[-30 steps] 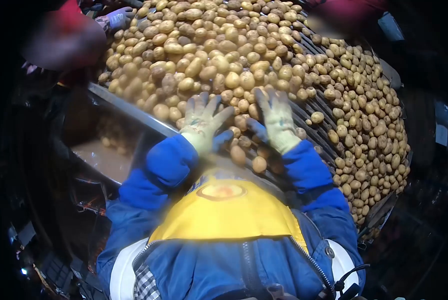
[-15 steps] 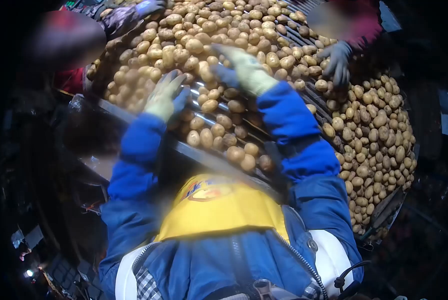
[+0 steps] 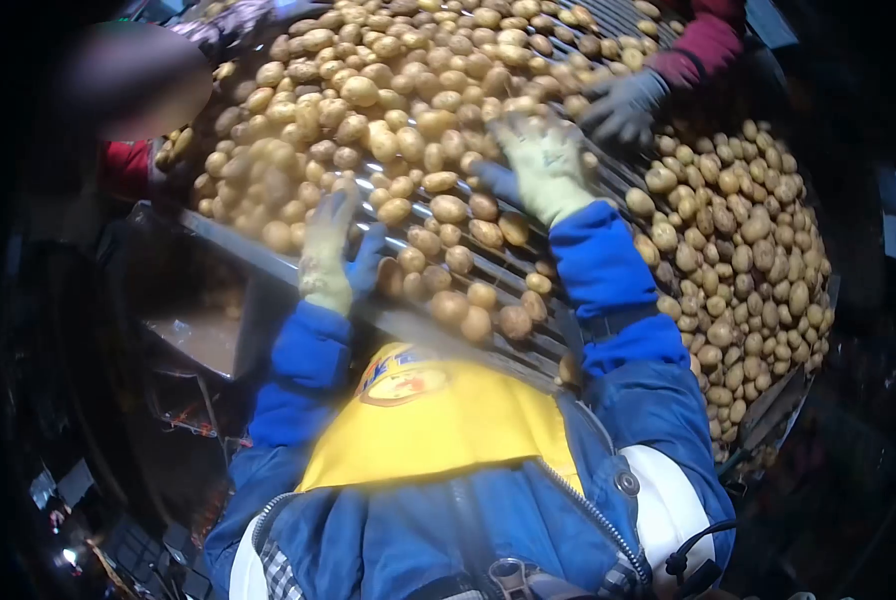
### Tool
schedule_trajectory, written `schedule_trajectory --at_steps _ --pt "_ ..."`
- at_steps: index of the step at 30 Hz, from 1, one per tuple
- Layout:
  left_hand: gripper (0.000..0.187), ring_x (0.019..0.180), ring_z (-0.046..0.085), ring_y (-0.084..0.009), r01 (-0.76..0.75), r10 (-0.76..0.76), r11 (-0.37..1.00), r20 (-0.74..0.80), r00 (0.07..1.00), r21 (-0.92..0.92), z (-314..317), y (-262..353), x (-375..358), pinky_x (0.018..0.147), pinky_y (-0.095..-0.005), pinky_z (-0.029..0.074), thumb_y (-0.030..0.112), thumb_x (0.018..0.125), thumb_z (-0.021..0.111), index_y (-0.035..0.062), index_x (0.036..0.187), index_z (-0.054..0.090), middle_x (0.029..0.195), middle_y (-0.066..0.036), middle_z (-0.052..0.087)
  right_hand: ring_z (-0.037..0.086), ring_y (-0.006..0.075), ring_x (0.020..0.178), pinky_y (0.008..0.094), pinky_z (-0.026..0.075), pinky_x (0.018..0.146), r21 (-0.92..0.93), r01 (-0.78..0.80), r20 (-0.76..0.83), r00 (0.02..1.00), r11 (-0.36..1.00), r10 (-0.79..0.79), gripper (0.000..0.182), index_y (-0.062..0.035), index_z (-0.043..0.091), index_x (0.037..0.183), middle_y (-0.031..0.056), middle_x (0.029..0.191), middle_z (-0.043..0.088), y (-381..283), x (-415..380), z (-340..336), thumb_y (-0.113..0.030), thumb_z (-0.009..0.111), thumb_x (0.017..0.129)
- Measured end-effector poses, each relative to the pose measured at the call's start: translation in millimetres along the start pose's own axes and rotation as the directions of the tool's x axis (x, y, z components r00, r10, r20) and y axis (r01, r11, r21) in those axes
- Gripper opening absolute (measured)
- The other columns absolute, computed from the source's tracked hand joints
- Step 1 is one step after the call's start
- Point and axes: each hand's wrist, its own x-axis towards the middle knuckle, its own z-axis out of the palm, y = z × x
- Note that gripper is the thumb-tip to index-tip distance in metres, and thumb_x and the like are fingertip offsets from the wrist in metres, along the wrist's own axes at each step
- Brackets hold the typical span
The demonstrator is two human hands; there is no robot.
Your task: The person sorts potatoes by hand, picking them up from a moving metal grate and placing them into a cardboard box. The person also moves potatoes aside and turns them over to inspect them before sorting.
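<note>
Many potatoes (image 3: 448, 208) lie over a sorting conveyor of metal bars (image 3: 528, 262). My left hand (image 3: 330, 255), in a pale glove with blue-grey fingers, is at the near left edge of the potatoes, fingers stretched and thumb apart. It touches or nearly touches the potatoes beside it; contact is hard to make out. My right hand (image 3: 548, 165), gloved alike, lies spread over potatoes on the right part of the bars, palm down, its thumb pointing left. Neither hand is closed round a potato. Between my hands, loose potatoes rest on partly bare bars.
A co-worker's grey-gloved hand (image 3: 623, 105) reaches in just beyond my right hand. Another person's sleeve (image 3: 238, 22) is at the upper left. A large potato heap (image 3: 748, 260) lies at right. A metal rail (image 3: 238, 243) borders the conveyor on my side.
My right hand has moved right and slightly nearer me. My left hand has come down toward the rail. The co-worker's grey glove has shifted left, closer to my right hand.
</note>
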Motion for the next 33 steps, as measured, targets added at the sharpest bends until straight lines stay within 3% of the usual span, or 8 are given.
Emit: schedule_trajectory --at_steps 5,8,9,10,11,22,25,33 --pt "0.051 0.129 0.053 -0.0442 0.029 -0.029 0.999 0.008 1.000 -0.014 0.2 -0.1 -2.1 0.111 -0.0501 0.041 0.021 0.091 0.073 0.0059 0.138 0.060 0.137 -0.025 0.058 0.062 0.0340 0.125 0.0422 0.052 0.100 0.493 0.171 -0.157 0.982 0.853 -0.106 0.058 -0.0183 0.058 0.142 0.0156 0.145 0.057 9.2 -69.1 -10.8 -0.040 0.076 0.091" --pt "0.049 0.131 0.054 -0.0392 0.045 -0.044 0.996 0.018 0.999 -0.073 1.1 -2.0 -2.8 0.109 -0.0460 0.045 0.021 0.092 0.073 0.0074 0.137 0.060 0.140 -0.023 0.056 0.066 0.0223 0.111 0.0330 0.055 0.093 0.913 -0.382 0.407 0.812 -0.146 0.419 0.054 -0.0100 0.058 0.141 0.0165 0.129 0.067 59.6 -84.8 -39.0 -0.016 0.078 0.092" --pt "0.049 0.137 0.051 -0.0353 0.091 -0.086 0.990 0.051 0.995 -0.109 -0.4 -0.3 -3.0 0.115 -0.0441 0.040 0.022 0.094 0.073 0.0001 0.137 0.059 0.143 -0.022 0.056 0.067 0.0265 0.114 0.0365 0.055 0.095 0.819 -0.505 0.298 0.781 0.274 0.548 0.051 -0.0078 0.059 0.140 0.0207 0.128 0.068 93.0 -98.0 -34.8 -0.022 0.076 0.093" --pt "0.049 0.137 0.051 -0.0353 0.091 -0.085 0.989 0.057 0.995 -0.113 0.8 0.0 -2.3 0.115 -0.0441 0.040 0.022 0.094 0.073 0.0001 0.137 0.059 0.143 -0.022 0.056 0.065 0.0320 0.119 0.0414 0.053 0.099 0.917 -0.398 0.290 0.661 -0.004 0.692 0.055 -0.0061 0.060 0.139 0.0233 0.131 0.067 122.8 -103.6 -23.7 -0.034 0.075 0.093" --pt "0.050 0.137 0.051 -0.0351 0.094 -0.089 0.989 0.051 0.995 -0.110 1.6 0.1 -2.2 0.115 -0.0441 0.040 0.022 0.095 0.073 0.0000 0.137 0.059 0.143 -0.022 0.056 0.065 0.0374 0.119 0.0449 0.050 0.103 0.497 -0.505 -0.092 0.778 0.706 0.622 0.065 -0.0051 0.061 0.138 0.0250 0.130 0.066 176.2 -121.9 5.6 -0.050 0.072 0.091" --pt "0.049 0.135 0.051 -0.0364 0.090 -0.088 0.995 0.044 0.995 -0.034 0.2 0.4 -3.1 0.112 -0.0452 0.042 0.024 0.095 0.071 0.0042 0.138 0.059 0.142 -0.021 0.057 0.066 0.0354 0.116 0.0434 0.050 0.104 0.426 -0.099 -0.118 0.979 0.899 0.163 0.058 -0.0081 0.064 0.134 0.0208 0.126 0.067 36.0 -99.9 3.8 -0.043 0.074 0.090" --pt "0.051 0.136 0.051 -0.0354 0.101 -0.100 0.994 0.031 0.994 -0.042 -1.8 1.9 -4.2 0.113 -0.0447 0.041 0.025 0.095 0.074 0.0022 0.138 0.058 0.144 -0.022 0.055 0.071 0.0330 0.106 0.0389 0.055 0.095 0.884 -0.308 0.101 0.860 0.351 0.500 0.049 -0.0058 0.067 0.130 0.0193 0.123 0.071 59.5 -82.9 -16.4 -0.030 0.078 0.088" --pt "0.048 0.132 0.054 -0.0348 0.088 -0.090 0.994 -0.032 0.995 -0.072 3.4 -7.0 -5.0 0.111 -0.0440 0.044 0.020 0.094 0.074 0.0036 0.137 0.060 0.141 -0.021 0.057 0.063 0.0416 0.111 0.0492 0.052 0.095 -0.203 -0.483 0.116 0.852 0.852 0.511 0.041 -0.0170 0.066 0.127 0.0190 0.122 0.066 186.7 -34.6 35.3 -0.036 0.066 0.090"
